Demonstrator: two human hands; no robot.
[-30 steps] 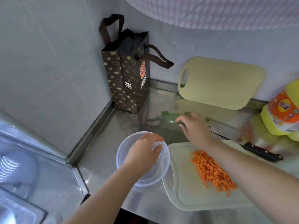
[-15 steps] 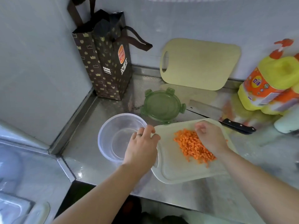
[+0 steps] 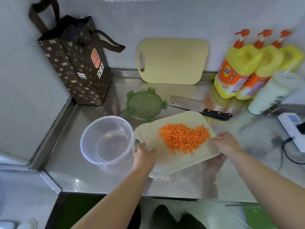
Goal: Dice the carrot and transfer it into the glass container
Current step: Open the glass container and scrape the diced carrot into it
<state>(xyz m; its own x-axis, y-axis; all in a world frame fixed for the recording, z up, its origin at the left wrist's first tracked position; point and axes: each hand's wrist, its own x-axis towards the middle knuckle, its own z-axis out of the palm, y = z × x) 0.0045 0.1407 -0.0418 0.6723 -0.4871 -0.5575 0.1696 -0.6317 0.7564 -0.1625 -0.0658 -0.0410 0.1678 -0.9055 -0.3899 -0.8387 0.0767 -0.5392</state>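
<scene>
The left grip [image 3: 144,156] and right grip [image 3: 227,143] are bare, on forearms [image 3: 115,195] uncovered as far as shown.

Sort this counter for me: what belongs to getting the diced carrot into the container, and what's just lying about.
Job in hand: diced carrot; cutting board under it, gripped by left hand and right hand; clear container; green lid; knife.

Lying about: paper bag; spare board against the wall; yellow bottles; power strip.

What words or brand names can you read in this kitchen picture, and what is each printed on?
"BURGER KING": round logo on the brown paper bag.
"汉堡王": white characters beside that logo.
Small white print on the bag: too small to read.
Labels on the yellow bottles: blurred, unreadable.
</scene>
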